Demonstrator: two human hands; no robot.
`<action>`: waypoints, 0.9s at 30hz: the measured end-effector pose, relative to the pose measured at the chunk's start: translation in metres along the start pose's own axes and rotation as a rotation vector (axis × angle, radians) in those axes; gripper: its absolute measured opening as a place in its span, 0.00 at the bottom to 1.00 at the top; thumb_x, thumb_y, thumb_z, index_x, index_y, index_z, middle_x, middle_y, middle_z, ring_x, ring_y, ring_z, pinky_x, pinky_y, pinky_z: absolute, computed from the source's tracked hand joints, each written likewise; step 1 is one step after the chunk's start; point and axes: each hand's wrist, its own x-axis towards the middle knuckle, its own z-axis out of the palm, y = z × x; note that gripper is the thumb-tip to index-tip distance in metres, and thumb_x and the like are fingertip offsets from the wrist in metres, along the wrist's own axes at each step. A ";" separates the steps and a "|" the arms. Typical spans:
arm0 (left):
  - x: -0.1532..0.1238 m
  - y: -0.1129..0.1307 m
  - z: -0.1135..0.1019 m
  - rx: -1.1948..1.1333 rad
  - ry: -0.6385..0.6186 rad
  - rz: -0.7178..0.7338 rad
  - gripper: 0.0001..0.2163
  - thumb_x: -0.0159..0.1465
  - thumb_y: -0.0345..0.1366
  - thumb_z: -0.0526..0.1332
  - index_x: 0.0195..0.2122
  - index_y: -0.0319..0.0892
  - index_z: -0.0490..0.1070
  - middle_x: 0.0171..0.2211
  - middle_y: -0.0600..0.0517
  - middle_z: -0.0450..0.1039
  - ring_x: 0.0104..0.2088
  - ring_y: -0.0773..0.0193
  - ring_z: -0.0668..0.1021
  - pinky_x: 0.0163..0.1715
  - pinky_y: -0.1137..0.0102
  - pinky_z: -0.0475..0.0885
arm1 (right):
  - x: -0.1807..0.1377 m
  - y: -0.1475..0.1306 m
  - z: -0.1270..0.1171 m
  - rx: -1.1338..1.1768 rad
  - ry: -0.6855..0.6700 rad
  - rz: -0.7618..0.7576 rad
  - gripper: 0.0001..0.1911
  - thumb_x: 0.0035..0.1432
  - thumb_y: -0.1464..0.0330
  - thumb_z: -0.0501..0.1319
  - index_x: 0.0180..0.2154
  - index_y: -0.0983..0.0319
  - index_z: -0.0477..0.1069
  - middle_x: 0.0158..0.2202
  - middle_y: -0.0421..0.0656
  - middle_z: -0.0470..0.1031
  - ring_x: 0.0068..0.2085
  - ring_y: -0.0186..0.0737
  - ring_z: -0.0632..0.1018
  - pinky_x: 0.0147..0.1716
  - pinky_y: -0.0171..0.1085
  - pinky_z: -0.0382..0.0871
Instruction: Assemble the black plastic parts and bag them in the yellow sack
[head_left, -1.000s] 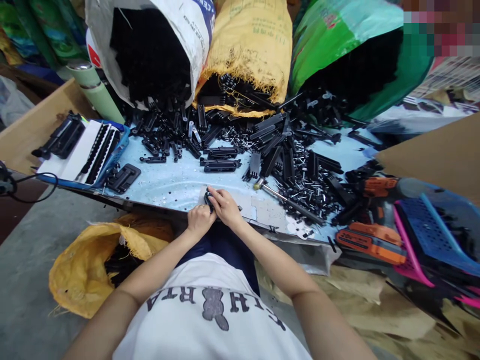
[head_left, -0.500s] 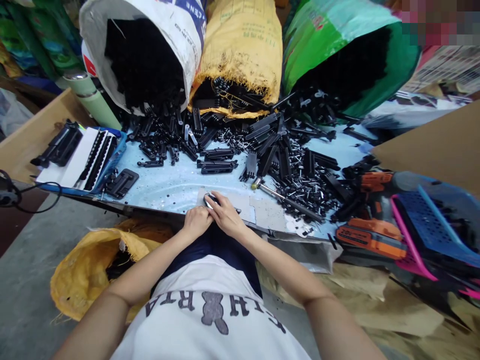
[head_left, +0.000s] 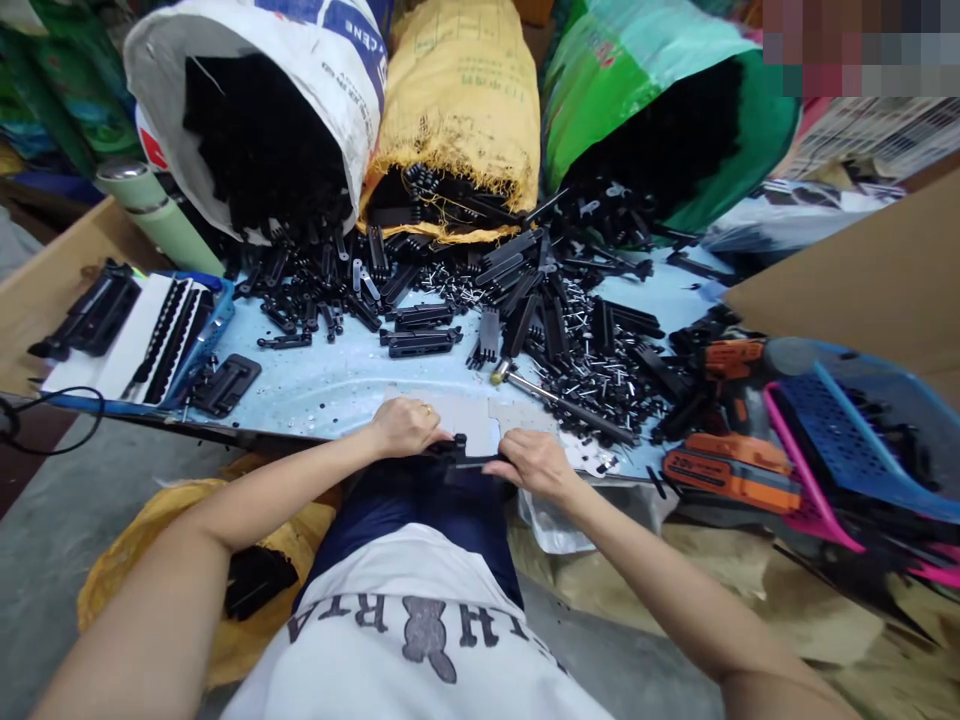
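Between my hands, at the front edge of the blue-topped table [head_left: 307, 395], is a black plastic folding part [head_left: 469, 457] stretched out sideways. My left hand [head_left: 409, 427] is closed on its left end. At its right end, my right hand [head_left: 534, 462] grips it with the thumb underneath. My fingers cover both ends of the part. Just beyond lies a grey board [head_left: 517, 413]. A hammer [head_left: 562, 400] with a yellowish tip rests to the right of the board. Two black folded parts [head_left: 421, 342] lie farther back.
White [head_left: 300, 130], yellow [head_left: 457, 90] and green [head_left: 600, 100] sacks spill black parts at the back. Small pins and black pieces [head_left: 592, 370] are heaped at right, near an orange cordless drill [head_left: 735, 470] and blue basket [head_left: 847, 430]. A light green flask [head_left: 154, 220] stands left.
My hands have moved apart, left hand leftward and right hand rightward. The black part, mostly hidden under my fingers before, now shows stretched between them. The view has shifted slightly.
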 end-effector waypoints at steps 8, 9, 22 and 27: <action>-0.020 0.097 -0.050 -0.753 0.482 -0.132 0.30 0.68 0.49 0.31 0.25 0.41 0.67 0.19 0.49 0.67 0.22 0.66 0.72 0.25 0.70 0.66 | 0.034 -0.076 -0.003 1.019 0.318 -0.078 0.29 0.63 0.49 0.35 0.30 0.60 0.65 0.24 0.44 0.66 0.27 0.39 0.70 0.27 0.38 0.64; -0.018 0.101 -0.043 -0.733 0.553 -0.172 0.31 0.68 0.49 0.30 0.28 0.41 0.69 0.21 0.48 0.70 0.25 0.65 0.74 0.27 0.70 0.68 | 0.040 -0.086 0.012 1.022 0.433 0.067 0.30 0.62 0.49 0.33 0.34 0.59 0.65 0.29 0.46 0.68 0.32 0.42 0.72 0.31 0.41 0.67; 0.044 -0.062 0.027 0.182 -0.107 -0.276 0.17 0.63 0.40 0.57 0.53 0.44 0.67 0.46 0.43 0.71 0.47 0.54 0.70 0.47 0.59 0.62 | 0.137 0.109 0.056 -0.099 -0.165 0.974 0.24 0.57 0.58 0.56 0.49 0.68 0.61 0.42 0.58 0.71 0.43 0.54 0.74 0.40 0.47 0.66; 0.017 -0.097 -0.002 0.327 0.080 -0.625 0.16 0.65 0.35 0.52 0.53 0.38 0.65 0.49 0.40 0.68 0.50 0.51 0.67 0.49 0.56 0.59 | 0.126 0.108 0.053 -0.021 -0.050 0.963 0.22 0.56 0.58 0.57 0.48 0.64 0.64 0.39 0.52 0.75 0.40 0.49 0.76 0.39 0.44 0.67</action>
